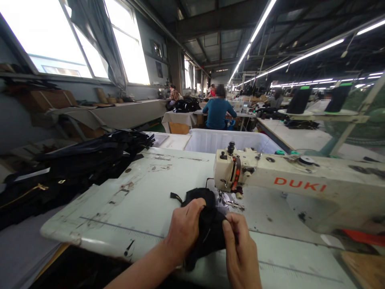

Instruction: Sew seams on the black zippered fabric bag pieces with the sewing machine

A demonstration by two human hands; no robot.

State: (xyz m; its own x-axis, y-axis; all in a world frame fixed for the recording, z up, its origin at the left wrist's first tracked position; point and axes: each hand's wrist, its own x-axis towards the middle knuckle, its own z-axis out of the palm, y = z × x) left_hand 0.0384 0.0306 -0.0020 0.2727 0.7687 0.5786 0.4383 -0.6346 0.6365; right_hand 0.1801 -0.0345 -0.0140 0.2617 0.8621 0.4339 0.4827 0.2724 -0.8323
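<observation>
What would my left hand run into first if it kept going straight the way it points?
Likely the sewing machine head: the left hand points up and right over the black fabric it grips. Depth is hard to judge.

One legible marking is found. The brand name "DUKI" point(300, 185) stands in orange-red capital letters on the front face of the cream arm of the sewing machine point(331, 188), at about 3 o'clock from the machine's needle head. No other text, label, number or sign can be read anywhere else in view.
</observation>
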